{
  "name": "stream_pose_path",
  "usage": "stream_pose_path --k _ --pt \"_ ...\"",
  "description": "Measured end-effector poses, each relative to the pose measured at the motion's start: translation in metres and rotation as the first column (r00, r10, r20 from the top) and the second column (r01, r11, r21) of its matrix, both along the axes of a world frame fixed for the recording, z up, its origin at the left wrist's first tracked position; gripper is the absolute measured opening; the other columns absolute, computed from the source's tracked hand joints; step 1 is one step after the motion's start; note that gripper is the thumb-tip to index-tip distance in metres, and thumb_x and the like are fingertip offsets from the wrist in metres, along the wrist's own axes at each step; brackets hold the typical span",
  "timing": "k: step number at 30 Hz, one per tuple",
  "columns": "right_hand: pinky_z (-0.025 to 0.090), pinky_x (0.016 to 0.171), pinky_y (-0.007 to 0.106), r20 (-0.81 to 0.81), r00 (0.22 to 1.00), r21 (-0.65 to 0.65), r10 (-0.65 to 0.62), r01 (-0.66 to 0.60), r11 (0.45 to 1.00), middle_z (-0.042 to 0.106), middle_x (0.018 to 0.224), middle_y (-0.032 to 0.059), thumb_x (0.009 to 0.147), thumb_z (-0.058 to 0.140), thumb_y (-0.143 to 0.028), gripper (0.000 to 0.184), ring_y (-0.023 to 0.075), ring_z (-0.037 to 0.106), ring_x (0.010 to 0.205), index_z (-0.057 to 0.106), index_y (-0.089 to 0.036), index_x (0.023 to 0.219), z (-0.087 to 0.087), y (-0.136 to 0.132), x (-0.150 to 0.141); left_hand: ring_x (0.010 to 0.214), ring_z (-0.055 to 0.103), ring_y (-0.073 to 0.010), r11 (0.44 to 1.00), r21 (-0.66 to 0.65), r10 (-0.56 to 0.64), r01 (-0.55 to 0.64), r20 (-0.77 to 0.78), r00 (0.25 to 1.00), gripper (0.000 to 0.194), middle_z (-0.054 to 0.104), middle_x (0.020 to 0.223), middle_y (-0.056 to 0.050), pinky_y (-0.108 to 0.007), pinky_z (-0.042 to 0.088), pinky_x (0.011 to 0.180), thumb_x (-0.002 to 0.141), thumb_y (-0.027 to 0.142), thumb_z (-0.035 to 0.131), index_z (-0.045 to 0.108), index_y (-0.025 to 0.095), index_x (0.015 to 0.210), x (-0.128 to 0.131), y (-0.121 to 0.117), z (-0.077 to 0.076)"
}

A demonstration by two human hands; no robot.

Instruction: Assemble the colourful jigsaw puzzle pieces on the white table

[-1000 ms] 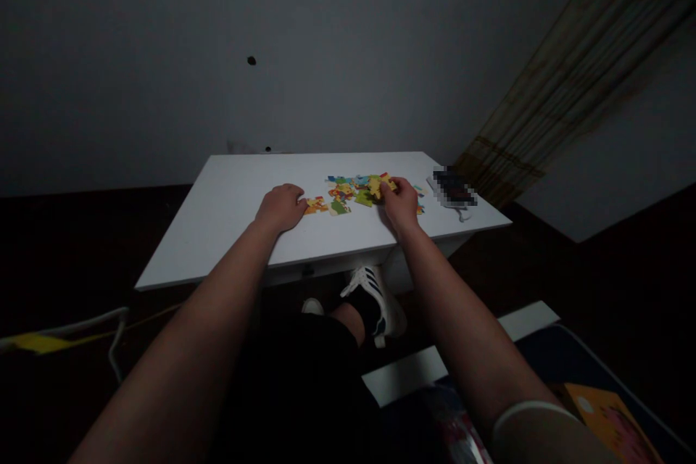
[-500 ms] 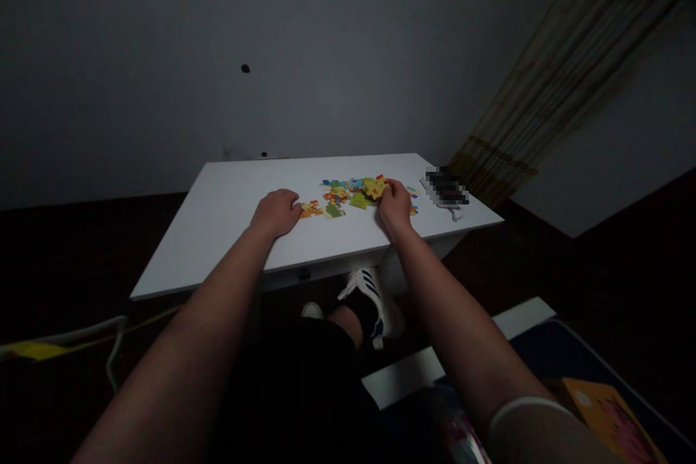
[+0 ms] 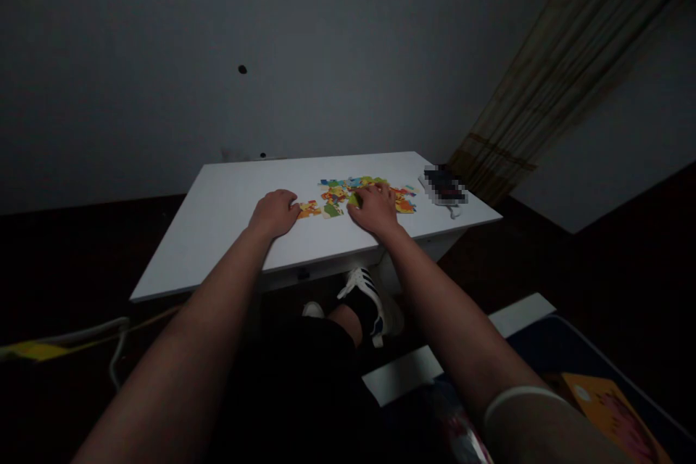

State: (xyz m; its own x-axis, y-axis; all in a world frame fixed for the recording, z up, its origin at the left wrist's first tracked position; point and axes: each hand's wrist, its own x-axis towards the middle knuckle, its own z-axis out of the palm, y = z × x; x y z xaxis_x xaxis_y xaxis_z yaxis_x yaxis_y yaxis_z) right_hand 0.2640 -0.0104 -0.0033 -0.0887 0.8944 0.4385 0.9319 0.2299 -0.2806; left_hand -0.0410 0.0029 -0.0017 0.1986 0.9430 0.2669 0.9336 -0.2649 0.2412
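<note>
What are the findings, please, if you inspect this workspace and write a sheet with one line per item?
Surface: white tabletop, bearing jigsaw pieces.
Jigsaw pieces: clustered, some hidden.
Clutter: pixelated item with white cord, at the right end.
Left hand: on the tabletop, thumb at an orange piece.
Right hand: over the pieces; its grip is hidden.
Cables: unclear; a thin white strip, lower left, cannot be identified.
Surroundings: grey wall, curtain, sneaker below the tabletop.

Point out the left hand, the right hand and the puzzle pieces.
Left hand [image 3: 273, 214]: head view, back of the hand.
Right hand [image 3: 379, 210]: head view, back of the hand.
Puzzle pieces [image 3: 336, 194]: head view, one lying between the hands.
</note>
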Motion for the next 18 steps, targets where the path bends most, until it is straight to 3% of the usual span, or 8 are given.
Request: stream_pose_path --k 4,9,15,18 --pt "0.035 0.128 0.068 0.012 1.0 -0.013 0.001 -0.001 1.0 0.079 0.146 0.017 0.101 0.071 -0.048 0.049 0.0474 0.048 0.157 0.082 -0.025 0.143 0.0 0.0 0.0 0.138 0.069 -0.0365 1.0 0.0 0.014 -0.014 -0.032 0.999 0.046 0.076 0.151 -0.017 -0.054 0.053 0.121 0.108 0.041 0.052 0.08 0.023 0.139 0.0 0.0 0.0" --pt "0.036 0.126 0.064 0.061 0.997 -0.007 0.038 -0.037 0.999 0.082 0.135 0.0192 0.105 0.069 -0.046 0.046 0.0438 0.056 0.149 0.084 -0.025 0.143 0.005 -0.002 -0.001 0.138 0.069 -0.0384 1.0 -0.001 0.009 -0.009 -0.013 1.0 0.046 0.076 0.151 -0.019 -0.058 0.053 0.121 0.108 0.041 0.052 0.081 0.023 0.139 0.0 0.0 0.0" --pt "0.041 0.121 0.058 0.057 0.998 0.046 0.039 -0.041 0.998 0.083 0.123 0.0179 0.111 0.061 -0.041 0.036 0.0396 0.062 0.134 0.086 -0.023 0.128 0.01 -0.008 -0.006 0.137 0.069 -0.0359 1.0 0.002 0.017 -0.017 -0.027 1.0 0.044 0.077 0.15 -0.016 -0.055 0.054 0.121 0.109 0.041 0.052 0.082 0.024 0.136 0.0 0.001 -0.001" --pt "0.045 0.115 0.055 -0.031 0.999 0.084 -0.024 0.026 0.996 0.083 0.121 0.0172 0.116 0.05 -0.037 0.038 0.0385 0.066 0.127 0.085 -0.023 0.121 0.01 -0.006 -0.002 0.138 0.069 -0.0373 1.0 0.001 0.011 -0.011 -0.023 1.0 0.045 0.076 0.151 -0.018 -0.056 0.053 0.121 0.109 0.041 0.051 0.081 0.023 0.138 -0.001 0.001 -0.002"
